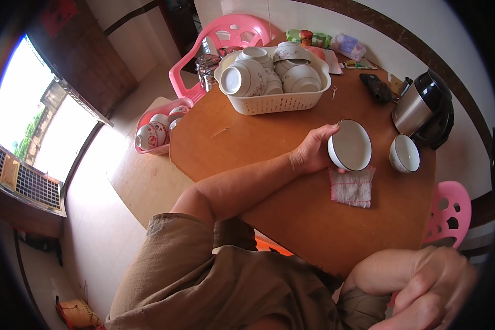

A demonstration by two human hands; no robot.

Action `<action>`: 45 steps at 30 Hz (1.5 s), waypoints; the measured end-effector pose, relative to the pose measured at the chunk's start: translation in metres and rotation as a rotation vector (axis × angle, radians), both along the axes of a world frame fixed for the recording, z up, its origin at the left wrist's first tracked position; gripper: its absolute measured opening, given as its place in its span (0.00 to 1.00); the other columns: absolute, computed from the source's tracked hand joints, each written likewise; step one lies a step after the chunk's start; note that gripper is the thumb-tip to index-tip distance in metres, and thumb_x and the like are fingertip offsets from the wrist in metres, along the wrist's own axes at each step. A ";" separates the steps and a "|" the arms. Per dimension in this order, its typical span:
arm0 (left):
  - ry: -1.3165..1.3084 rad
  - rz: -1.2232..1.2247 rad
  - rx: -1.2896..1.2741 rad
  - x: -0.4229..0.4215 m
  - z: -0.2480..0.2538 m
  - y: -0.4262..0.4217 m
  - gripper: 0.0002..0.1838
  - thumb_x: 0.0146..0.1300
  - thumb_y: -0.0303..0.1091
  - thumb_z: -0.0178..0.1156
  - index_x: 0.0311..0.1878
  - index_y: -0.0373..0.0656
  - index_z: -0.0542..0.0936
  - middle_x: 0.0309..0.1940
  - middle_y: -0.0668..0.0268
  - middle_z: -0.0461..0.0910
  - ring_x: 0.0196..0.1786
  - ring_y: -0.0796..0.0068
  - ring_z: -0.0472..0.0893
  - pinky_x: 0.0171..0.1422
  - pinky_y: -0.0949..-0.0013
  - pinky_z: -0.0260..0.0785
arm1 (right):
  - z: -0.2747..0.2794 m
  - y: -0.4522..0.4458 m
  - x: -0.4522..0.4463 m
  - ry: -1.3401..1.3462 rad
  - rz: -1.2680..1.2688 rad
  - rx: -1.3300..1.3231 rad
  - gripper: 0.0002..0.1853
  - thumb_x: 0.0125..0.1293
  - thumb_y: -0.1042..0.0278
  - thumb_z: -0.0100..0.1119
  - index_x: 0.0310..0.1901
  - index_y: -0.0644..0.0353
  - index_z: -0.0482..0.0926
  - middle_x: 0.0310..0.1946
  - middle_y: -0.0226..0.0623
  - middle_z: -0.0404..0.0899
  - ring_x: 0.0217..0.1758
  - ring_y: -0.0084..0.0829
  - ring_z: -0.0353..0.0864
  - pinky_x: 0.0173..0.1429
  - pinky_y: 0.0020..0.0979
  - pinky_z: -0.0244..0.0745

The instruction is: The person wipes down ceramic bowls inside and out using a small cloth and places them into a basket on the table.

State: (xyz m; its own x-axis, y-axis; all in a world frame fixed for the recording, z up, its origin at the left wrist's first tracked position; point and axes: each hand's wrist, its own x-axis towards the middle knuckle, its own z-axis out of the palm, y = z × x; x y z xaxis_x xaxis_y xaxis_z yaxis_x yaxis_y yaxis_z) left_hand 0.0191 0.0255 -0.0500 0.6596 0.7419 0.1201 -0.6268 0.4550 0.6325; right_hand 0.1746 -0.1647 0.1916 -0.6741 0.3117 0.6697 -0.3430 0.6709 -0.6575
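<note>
My left hand (315, 147) holds a white bowl (351, 144) with a dark rim, thumb at its upper edge. The bowl is tilted, its inside facing me. Just below it a small white cloth with pink edging (351, 188) lies on the brown table (280, 198). To the right of the held bowl, another white bowl (405, 154) rests on the tabletop. My right hand (437, 289) is low at the right, close to the camera, away from the bowls. Its fingers are curled in, and nothing shows in them.
A cream basket (278, 104) of stacked white bowls stands at the back. Right of it are a dark object (375, 88) and a steel kettle (421, 107). A pink basin (162, 147) with patterned bowls sits left of the table. Pink chairs (234, 33) stand behind and at right.
</note>
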 end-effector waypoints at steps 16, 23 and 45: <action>-0.031 -0.018 -0.007 0.000 0.000 0.000 0.29 0.66 0.59 0.58 0.62 0.49 0.73 0.55 0.59 0.79 0.54 0.53 0.80 0.39 0.48 0.80 | 0.001 0.002 0.007 -0.025 0.095 -0.092 0.10 0.49 0.72 0.64 0.35 0.52 0.76 0.33 0.37 0.80 0.20 0.26 0.66 0.23 0.26 0.64; -0.010 -0.002 -0.007 0.001 -0.002 0.000 0.28 0.66 0.58 0.56 0.62 0.50 0.72 0.55 0.60 0.79 0.55 0.53 0.80 0.38 0.48 0.80 | 0.013 0.019 0.012 -0.080 0.245 0.117 0.08 0.52 0.72 0.64 0.33 0.52 0.77 0.31 0.28 0.81 0.24 0.28 0.75 0.24 0.26 0.64; -0.007 0.007 0.005 0.001 0.002 -0.001 0.30 0.65 0.59 0.58 0.61 0.48 0.74 0.53 0.58 0.80 0.52 0.55 0.82 0.36 0.50 0.81 | 0.007 0.021 0.008 0.003 0.276 0.208 0.05 0.54 0.69 0.64 0.31 0.50 0.77 0.29 0.29 0.81 0.24 0.29 0.78 0.24 0.27 0.61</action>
